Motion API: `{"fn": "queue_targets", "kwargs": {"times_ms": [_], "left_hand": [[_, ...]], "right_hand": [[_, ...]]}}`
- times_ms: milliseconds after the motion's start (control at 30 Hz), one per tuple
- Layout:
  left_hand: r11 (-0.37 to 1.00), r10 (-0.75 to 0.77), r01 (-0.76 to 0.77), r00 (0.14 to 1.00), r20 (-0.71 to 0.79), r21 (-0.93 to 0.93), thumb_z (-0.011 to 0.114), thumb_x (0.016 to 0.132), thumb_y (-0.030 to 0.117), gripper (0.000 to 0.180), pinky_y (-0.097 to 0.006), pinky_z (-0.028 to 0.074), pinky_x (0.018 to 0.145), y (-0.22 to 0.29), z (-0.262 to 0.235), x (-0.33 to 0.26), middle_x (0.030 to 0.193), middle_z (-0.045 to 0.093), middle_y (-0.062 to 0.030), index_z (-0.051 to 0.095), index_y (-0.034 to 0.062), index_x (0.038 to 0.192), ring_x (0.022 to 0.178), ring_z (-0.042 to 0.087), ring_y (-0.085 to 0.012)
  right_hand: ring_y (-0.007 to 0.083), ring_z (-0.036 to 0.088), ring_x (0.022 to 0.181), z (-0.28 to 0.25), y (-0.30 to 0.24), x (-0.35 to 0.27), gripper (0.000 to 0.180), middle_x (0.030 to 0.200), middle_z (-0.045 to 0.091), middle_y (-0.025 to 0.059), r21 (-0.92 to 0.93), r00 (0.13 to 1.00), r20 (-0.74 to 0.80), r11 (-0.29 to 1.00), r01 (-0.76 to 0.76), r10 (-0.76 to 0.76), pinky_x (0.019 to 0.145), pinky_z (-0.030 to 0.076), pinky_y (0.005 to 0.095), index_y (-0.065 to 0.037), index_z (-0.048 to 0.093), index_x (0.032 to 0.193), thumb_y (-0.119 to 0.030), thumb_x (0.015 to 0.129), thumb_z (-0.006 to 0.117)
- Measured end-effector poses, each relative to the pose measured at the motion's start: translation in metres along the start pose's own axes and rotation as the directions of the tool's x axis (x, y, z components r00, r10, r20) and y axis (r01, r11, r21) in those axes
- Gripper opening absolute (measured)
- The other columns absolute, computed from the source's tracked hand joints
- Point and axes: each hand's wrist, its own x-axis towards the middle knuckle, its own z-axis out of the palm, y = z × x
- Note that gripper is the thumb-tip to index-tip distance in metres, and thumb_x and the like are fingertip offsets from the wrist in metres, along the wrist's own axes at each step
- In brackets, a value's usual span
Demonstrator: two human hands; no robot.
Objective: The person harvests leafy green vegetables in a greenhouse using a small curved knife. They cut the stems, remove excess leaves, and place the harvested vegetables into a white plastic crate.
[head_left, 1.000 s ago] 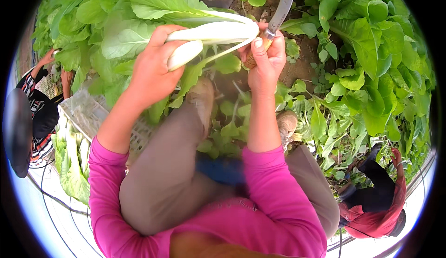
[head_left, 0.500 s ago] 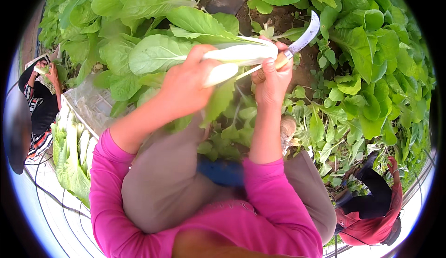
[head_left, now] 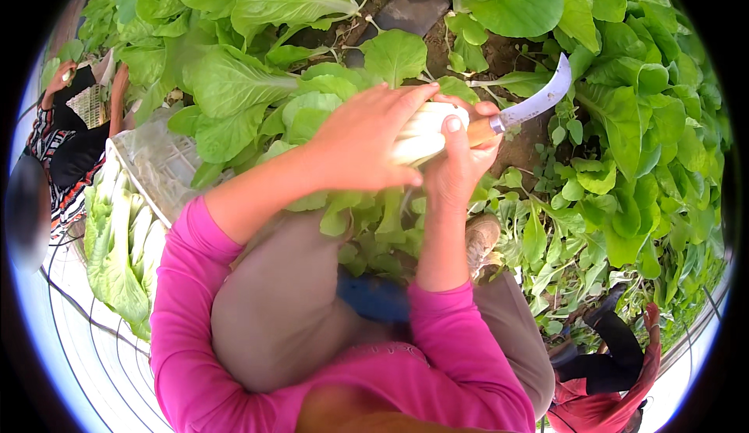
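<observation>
A pale-stalked leafy cabbage (head_left: 425,133) lies between my two hands, its white cut base toward the right. My left hand (head_left: 363,136) wraps over its stalks from the left, fingers along the top and thumb below. My right hand (head_left: 460,152) grips the wooden handle of a curved knife (head_left: 538,104), and its thumb presses beside the cabbage's base. The blade sticks out to the upper right, apart from the cabbage. My left hand hides much of the stalks; the cabbage's leaves are hard to tell from the plants behind.
Leafy plants (head_left: 624,113) grow ahead and to the right. A white crate (head_left: 140,175) with clear plastic stands at left, beside a pile of harvested cabbages (head_left: 125,246). One person (head_left: 70,136) works at far left, another in red (head_left: 601,402) at lower right.
My left hand has slid right along the stalks toward the base and now covers more of them. The knife and my right hand sit slightly lower and farther right in view.
</observation>
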Motion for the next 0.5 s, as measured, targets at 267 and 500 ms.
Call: {"fn": "queue_targets", "kwargs": {"times_ms": [267, 500], "left_hand": [[0.935, -0.274, 0.259, 0.961, 0.030, 0.241, 0.067, 0.063, 0.013, 0.058, -0.038, 0.048, 0.080, -0.037, -0.043, 0.039, 0.106, 0.060, -0.0190, 0.051, 0.0034, 0.117, 0.092, 0.060, -0.0336], [0.566, -0.574, 0.352, 0.817, 0.050, 0.746, 0.063, 0.069, 0.023, 0.045, -0.036, 0.050, 0.079, -0.102, -0.079, 0.085, 0.146, 0.024, -0.0211, 0.061, 0.0095, 0.111, 0.089, 0.065, -0.0284]], "right_hand": [[0.0069, 0.049, 0.065, -0.014, 0.045, 0.029, 0.043, 0.078, 0.056, 0.0008, -0.529, 0.989, -0.013, 0.838, -0.131, 0.147, 0.054, 0.038, 0.0204, -0.002, 0.054, 0.121, -0.035, 0.095, 0.046], [0.0073, 0.048, 0.055, 0.021, 0.124, 0.059, 0.038, 0.073, 0.056, 0.0012, -0.634, 0.925, -0.067, 0.700, -0.329, 0.374, 0.046, 0.038, 0.0210, -0.009, 0.052, 0.126, -0.030, 0.094, 0.048]]}}
